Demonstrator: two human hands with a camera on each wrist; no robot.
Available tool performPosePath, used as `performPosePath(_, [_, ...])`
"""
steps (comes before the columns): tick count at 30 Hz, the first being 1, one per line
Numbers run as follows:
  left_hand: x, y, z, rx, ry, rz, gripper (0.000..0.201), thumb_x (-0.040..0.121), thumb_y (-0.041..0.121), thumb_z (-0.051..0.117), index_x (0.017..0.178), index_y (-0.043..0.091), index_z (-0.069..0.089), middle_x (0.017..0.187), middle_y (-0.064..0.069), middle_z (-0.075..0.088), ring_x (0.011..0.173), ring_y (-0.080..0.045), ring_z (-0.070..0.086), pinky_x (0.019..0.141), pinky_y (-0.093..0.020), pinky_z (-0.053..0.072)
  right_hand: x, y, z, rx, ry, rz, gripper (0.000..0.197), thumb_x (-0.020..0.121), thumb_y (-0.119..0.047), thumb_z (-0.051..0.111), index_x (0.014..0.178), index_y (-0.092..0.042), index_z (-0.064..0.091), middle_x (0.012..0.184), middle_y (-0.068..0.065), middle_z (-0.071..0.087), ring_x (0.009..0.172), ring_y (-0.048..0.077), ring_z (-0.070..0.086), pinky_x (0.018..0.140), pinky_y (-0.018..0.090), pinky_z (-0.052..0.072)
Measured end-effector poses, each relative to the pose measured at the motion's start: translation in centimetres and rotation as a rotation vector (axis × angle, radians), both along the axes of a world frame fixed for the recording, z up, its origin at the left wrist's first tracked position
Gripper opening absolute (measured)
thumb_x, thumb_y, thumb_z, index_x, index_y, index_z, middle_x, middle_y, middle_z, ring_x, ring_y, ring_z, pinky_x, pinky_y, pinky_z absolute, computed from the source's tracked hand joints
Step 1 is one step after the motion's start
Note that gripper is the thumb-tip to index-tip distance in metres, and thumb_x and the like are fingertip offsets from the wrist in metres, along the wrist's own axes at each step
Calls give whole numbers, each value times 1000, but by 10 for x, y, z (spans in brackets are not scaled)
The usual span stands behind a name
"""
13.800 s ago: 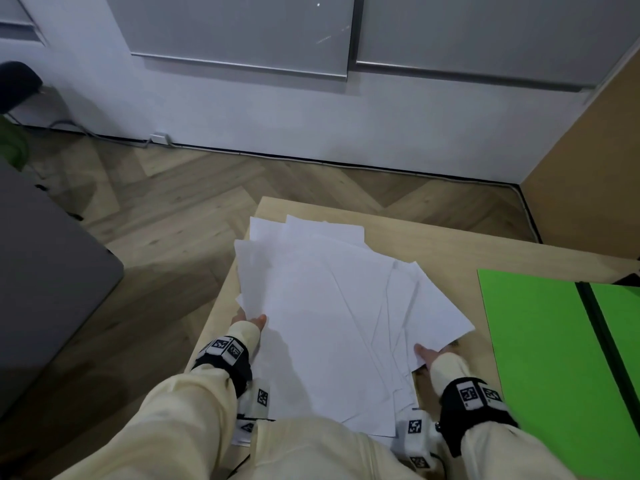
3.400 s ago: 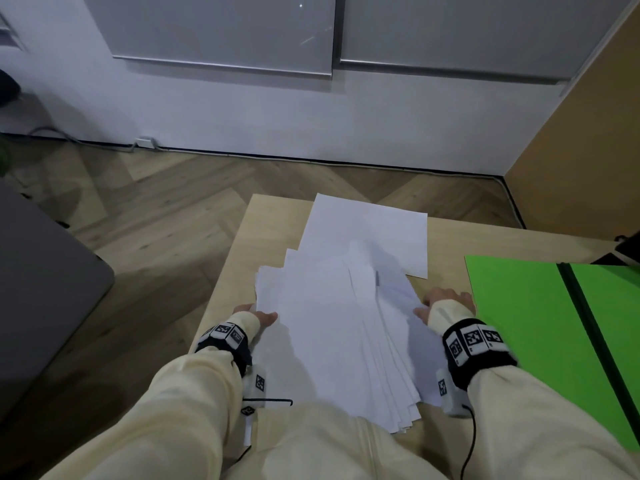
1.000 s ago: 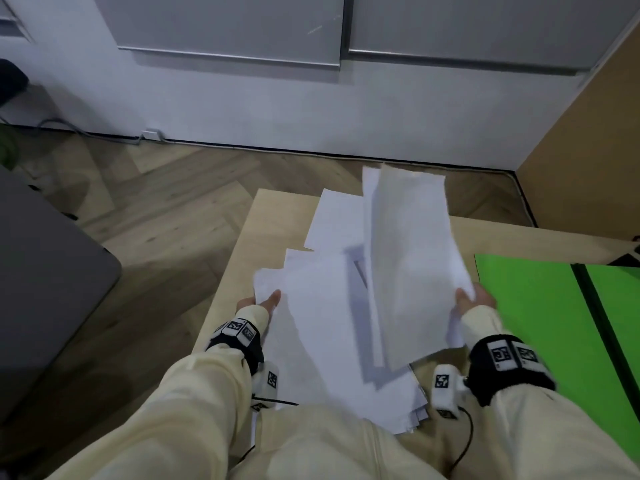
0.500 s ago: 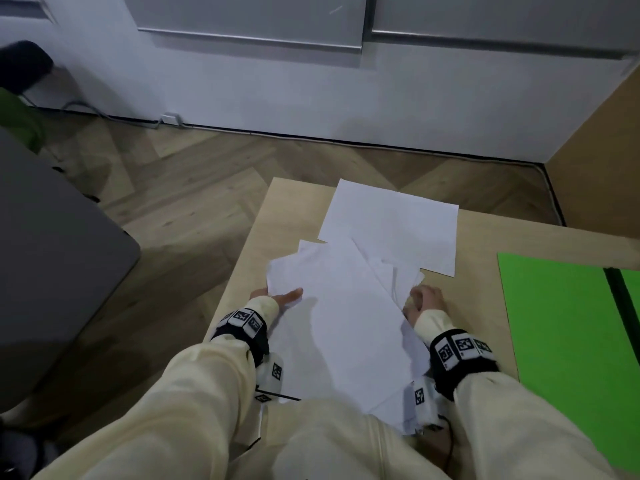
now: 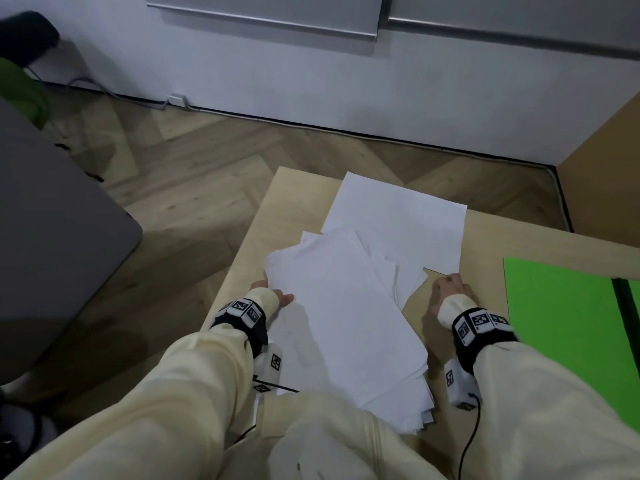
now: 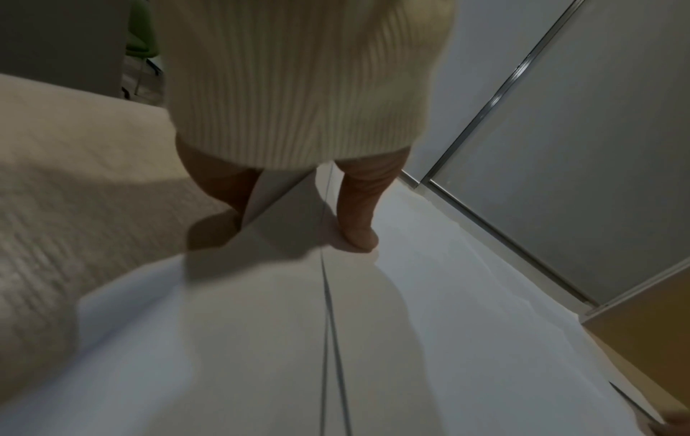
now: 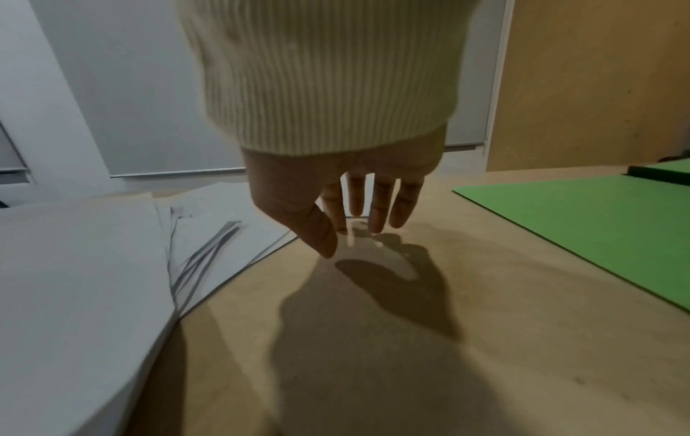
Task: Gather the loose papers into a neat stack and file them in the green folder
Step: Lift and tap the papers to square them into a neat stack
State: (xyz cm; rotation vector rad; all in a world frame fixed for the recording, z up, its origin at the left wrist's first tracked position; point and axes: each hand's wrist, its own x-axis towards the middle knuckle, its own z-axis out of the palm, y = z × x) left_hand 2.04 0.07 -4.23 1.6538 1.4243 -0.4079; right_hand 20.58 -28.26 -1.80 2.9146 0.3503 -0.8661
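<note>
A rough stack of white papers [image 5: 346, 323] lies in front of me on the wooden table [image 5: 263, 216], its sheets fanned at the near right. My left hand [image 5: 273, 295] pinches the stack's left edge; in the left wrist view the left hand [image 6: 291, 224] has its thumb on top and its fingers under the sheets [image 6: 410, 354]. One loose sheet [image 5: 398, 223] lies flat farther back. My right hand [image 5: 448, 289] hangs open by that sheet's near right corner, and the right wrist view shows the right hand [image 7: 354, 233] holding nothing, fingertips [image 7: 377, 224] touching the bare table. The green folder [image 5: 561, 323] lies open to the right.
The folder's dark spine [image 5: 623, 299] runs along the right edge of the head view. A bare strip of table [image 7: 410, 324] separates the papers [image 7: 74, 265] from the green folder [image 7: 578, 224]. A grey desk [image 5: 52, 237] stands to the left across the wooden floor.
My right hand has left the stack's right edge and moved right and forward to the near corner of the loose sheet. The left hand keeps its hold on the stack.
</note>
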Motion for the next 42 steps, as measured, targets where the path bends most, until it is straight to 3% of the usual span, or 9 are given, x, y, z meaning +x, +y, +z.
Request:
performPosePath(7, [-6,14,-35,23,91,-130,97,51,54,76,135,15,47,132,-5,58,113,-30,61,100,-40,48,3,0,-4,21,17,-19,87,81,-20,59,149,-18,6,153,5,21,138,28,30,109,46,29])
performPosePath(13, [-4,9,-18,77,155,-190,86,82,51,60,145,5,26,149,-8,39,137,-26,38,113,-32,34,-13,5,-9,4,-104,-79,47,79,-15,57,125,-9,46,130,9,42,121,27,44,100,35,36])
performPosePath(17, [-2,14,-18,171,151,-295,74,93,48,42,147,3,22,153,-15,30,140,-28,33,115,-31,29,-25,-6,-16,109,-127,-77,37,86,-6,46,123,-5,50,136,15,46,120,30,49,97,34,37])
performPosePath(21, [2,19,-12,192,198,-326,67,92,39,52,140,-4,34,145,-20,42,134,-31,41,109,-32,34,-51,-11,-11,133,-49,-53,55,79,-15,59,129,-10,38,127,15,52,117,31,53,94,37,44])
performPosePath(25, [11,22,-4,192,166,-314,68,99,43,29,150,2,12,159,-16,10,147,-30,13,120,-34,16,-72,-7,-11,59,62,-44,37,79,-22,57,114,-11,56,114,13,64,102,29,62,79,28,48])
performPosePath(30, [8,18,-15,73,96,-219,80,77,44,69,142,11,37,141,-11,48,125,-32,51,104,-39,43,-54,-17,-3,190,45,-135,29,80,-10,52,101,-15,71,110,9,69,102,29,64,81,25,50])
performPosePath(37, [-3,12,-19,72,148,-355,86,77,58,54,146,14,29,147,-4,42,133,-27,44,109,-34,39,-20,-59,-9,53,68,-223,70,93,-16,47,150,-8,6,156,15,14,145,29,18,116,34,24])
performPosePath(39, [-3,14,-23,22,166,-396,80,79,49,62,144,9,35,145,-8,45,131,-27,47,109,-36,40,-21,-57,-8,1,39,-256,52,94,-16,44,142,-7,27,143,17,32,135,30,37,105,33,36])
performPosePath(42, [-1,19,-49,3,112,-368,85,70,46,71,139,7,42,142,-10,49,126,-29,52,105,-41,45,-22,-50,-14,26,76,-369,8,86,-14,53,86,-6,55,103,11,58,96,25,60,76,23,43])
